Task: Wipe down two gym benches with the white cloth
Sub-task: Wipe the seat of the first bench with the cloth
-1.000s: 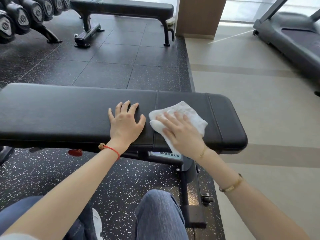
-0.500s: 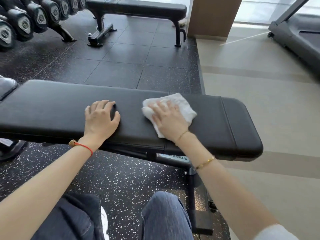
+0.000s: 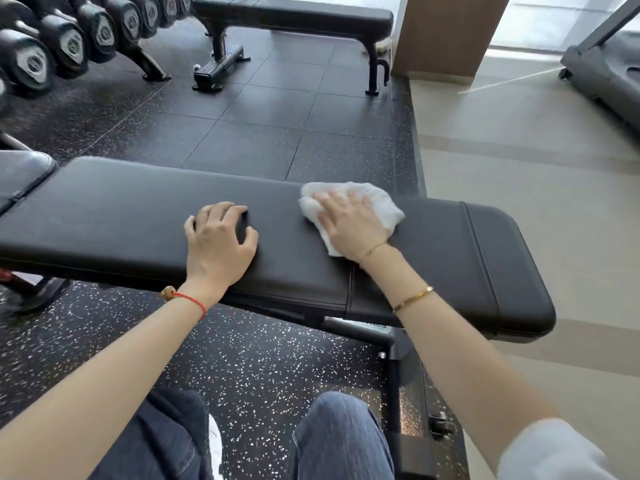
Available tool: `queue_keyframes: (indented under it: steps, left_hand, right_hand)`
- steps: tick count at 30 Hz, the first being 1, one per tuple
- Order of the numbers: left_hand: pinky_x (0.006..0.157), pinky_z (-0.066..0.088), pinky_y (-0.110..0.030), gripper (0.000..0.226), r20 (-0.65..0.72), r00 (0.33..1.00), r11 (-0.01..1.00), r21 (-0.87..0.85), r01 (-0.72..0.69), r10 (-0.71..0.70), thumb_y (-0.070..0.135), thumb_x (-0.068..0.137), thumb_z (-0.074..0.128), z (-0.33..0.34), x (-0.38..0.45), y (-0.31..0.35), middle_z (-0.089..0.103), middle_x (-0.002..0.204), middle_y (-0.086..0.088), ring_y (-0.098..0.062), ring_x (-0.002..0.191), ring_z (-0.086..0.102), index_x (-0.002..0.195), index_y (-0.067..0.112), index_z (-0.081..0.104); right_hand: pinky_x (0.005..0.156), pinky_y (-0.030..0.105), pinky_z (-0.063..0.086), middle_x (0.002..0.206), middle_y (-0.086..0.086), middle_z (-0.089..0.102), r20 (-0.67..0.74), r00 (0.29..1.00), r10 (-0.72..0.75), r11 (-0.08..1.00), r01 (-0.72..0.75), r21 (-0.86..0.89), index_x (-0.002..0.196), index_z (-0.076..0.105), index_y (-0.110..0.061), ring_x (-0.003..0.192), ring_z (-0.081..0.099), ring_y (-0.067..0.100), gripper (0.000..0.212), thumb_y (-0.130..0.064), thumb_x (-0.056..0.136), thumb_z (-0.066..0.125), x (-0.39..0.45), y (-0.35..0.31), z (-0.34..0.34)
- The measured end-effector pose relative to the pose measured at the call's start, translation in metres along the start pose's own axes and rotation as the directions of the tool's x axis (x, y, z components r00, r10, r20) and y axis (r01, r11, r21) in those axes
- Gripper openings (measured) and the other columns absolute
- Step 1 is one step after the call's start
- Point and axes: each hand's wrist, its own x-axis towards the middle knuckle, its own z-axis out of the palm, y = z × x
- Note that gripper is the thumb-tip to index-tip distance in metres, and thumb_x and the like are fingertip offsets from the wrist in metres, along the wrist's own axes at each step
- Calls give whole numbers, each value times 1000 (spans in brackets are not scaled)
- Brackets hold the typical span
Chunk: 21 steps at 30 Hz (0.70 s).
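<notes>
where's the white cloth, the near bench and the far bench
white cloth (image 3: 377,202): head view, bare right part beside the fingers
near bench (image 3: 121,216): head view, bare left stretch of the pad
far bench (image 3: 294,15): head view, top of the pad

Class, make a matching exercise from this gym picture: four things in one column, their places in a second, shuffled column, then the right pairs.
Things
1. white cloth
2. left hand
3. second bench
4. dumbbells

Places
A. top left, on a rack
B. under the right hand
C. far side of the dark floor
D. resting bare on the near bench

Pairs: 1-B, 2-D, 3-C, 4-A
</notes>
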Motion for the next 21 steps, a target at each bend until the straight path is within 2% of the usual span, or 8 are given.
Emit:
queue_keyframes:
  steps: [2, 5, 7, 9, 12, 15, 18, 21]
  left_hand:
    - [111, 27, -50, 36, -6, 1000, 1000, -3, 1, -1, 29, 89, 59, 0, 0, 0, 59, 131, -3, -27, 127, 47, 124, 18, 62]
    - [112, 28, -51, 36, -7, 1000, 1000, -2, -8, 8, 30, 90, 59, 0, -1, -2, 60, 131, -3, -27, 128, 47, 124, 18, 62]
    - [112, 28, -51, 37, -7, 1000, 1000, -3, -10, 10, 30, 90, 58, 1, 0, -3, 59, 132, -3, -27, 128, 47, 124, 18, 62]
    - [113, 28, -52, 37, -3, 1000, 1000, -5, -9, 9, 30, 90, 58, 1, 0, -2, 59, 132, -3, -27, 128, 46, 125, 18, 62]
    - [114, 27, -52, 38, 2, 1000, 1000, -4, 0, 0, 30, 90, 57, 1, -1, 0, 59, 133, -3, -27, 129, 46, 126, 18, 62]
    - [114, 27, -52, 38, 10, 1000, 1000, 1, 5, -5, 31, 90, 56, 1, 0, 0, 58, 134, -2, -26, 130, 45, 126, 19, 61]
    - [115, 26, -51, 39, 24, 1000, 1000, 0, 7, -7, 32, 90, 55, 0, 0, -2, 58, 135, -1, -25, 130, 45, 127, 20, 61]
    - [115, 26, -50, 40, 61, 998, 1000, -9, 1, 0, 32, 91, 57, -2, 2, -5, 59, 136, 1, -24, 131, 45, 130, 22, 61]
  right_hand:
    - [119, 48, 13, 158, -1, 30, -21, 988, -154, 988, 153, -36, 151, 25, -34, 145, 24, 32, 48, -42, 104, 25, -22, -26, 5]
    - [121, 47, 10, 157, -1, 33, -54, 956, -289, 955, 292, 56, 150, 31, -33, 147, 23, 32, 47, -40, 104, 31, -63, -28, 11]
    - [123, 45, 5, 157, -3, 35, -71, 967, -245, 960, 252, 123, 149, 34, -34, 148, 22, 29, 46, -38, 104, 34, -71, -7, 11]
    - [122, 42, 2, 157, -3, 34, -59, 989, -138, 982, 145, 118, 149, 33, -35, 148, 21, 28, 45, -38, 104, 33, -55, 15, 9]
    - [120, 46, 8, 157, -1, 32, -19, 1000, 16, 998, -15, 54, 149, 30, -32, 144, 22, 32, 45, -38, 104, 28, -9, 24, 1]
    - [119, 49, 11, 158, 0, 29, 8, 999, 49, 999, -49, 2, 150, 26, -31, 144, 21, 34, 47, -39, 104, 23, 16, 4, 0]
    - [120, 48, 9, 158, -1, 28, -1, 994, -110, 994, 110, -2, 151, 24, -34, 145, 21, 33, 47, -40, 104, 24, -5, -26, 5]
    - [121, 48, 9, 158, -2, 31, -33, 957, -290, 956, 291, 34, 151, 28, -35, 146, 23, 32, 47, -40, 104, 30, -50, -40, 10]
